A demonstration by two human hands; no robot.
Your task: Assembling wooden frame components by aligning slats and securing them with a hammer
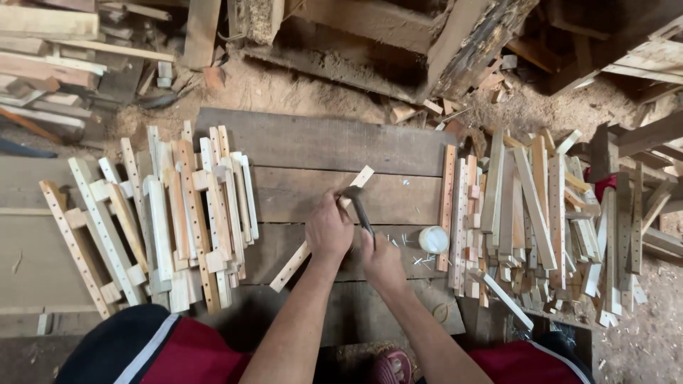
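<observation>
A pale wooden slat (293, 264) with a row of holes lies slantwise across dark planks (313, 146). My left hand (329, 229) presses down on the slat's middle, fingers pinched near the hammer's head. My right hand (382, 263) grips the handle of a dark hammer (359, 210), whose head rests on the slat near its upper end. Several loose nails (421, 260) lie scattered on the plank beside a small white round container (432, 240).
A heap of assembled slat pieces (171, 213) lies to the left. A bigger pile of drilled slats (541, 220) lies to the right. Scrap timber (50, 64) and sawdust cover the ground beyond. My knees in red and black shorts (163, 352) sit at the bottom.
</observation>
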